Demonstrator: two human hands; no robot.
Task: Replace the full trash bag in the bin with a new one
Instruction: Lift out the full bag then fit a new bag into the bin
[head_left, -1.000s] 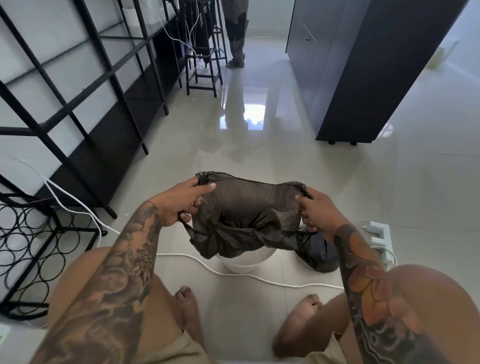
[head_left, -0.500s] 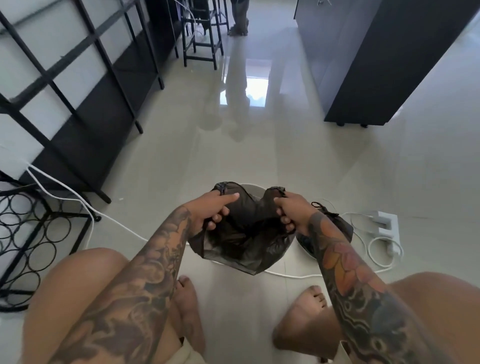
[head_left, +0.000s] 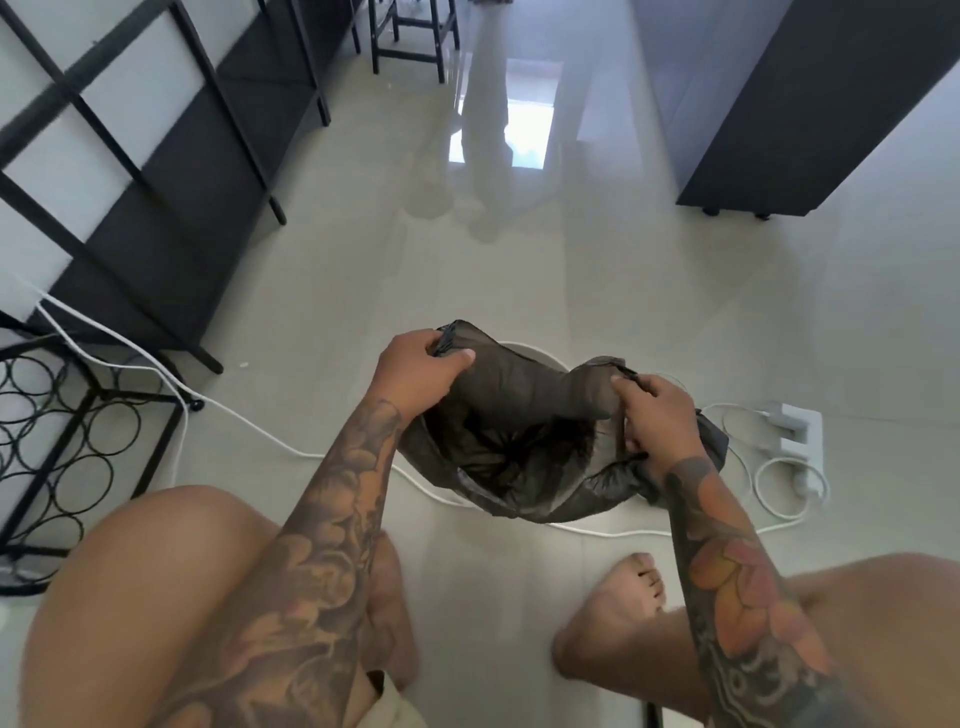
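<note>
We crouch over white bin (head_left: 540, 354); left hand (head_left: 415, 371) and right hand (head_left: 655, 415), each grip pinching new black bag (head_left: 519, 415) rim, spreading mouth to line bin.

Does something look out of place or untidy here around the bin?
Yes: a loose white cable trails across the tiled floor, passing right beside the white bin and the person's feet, a likely trip hazard. No spill or damage shows.
</note>
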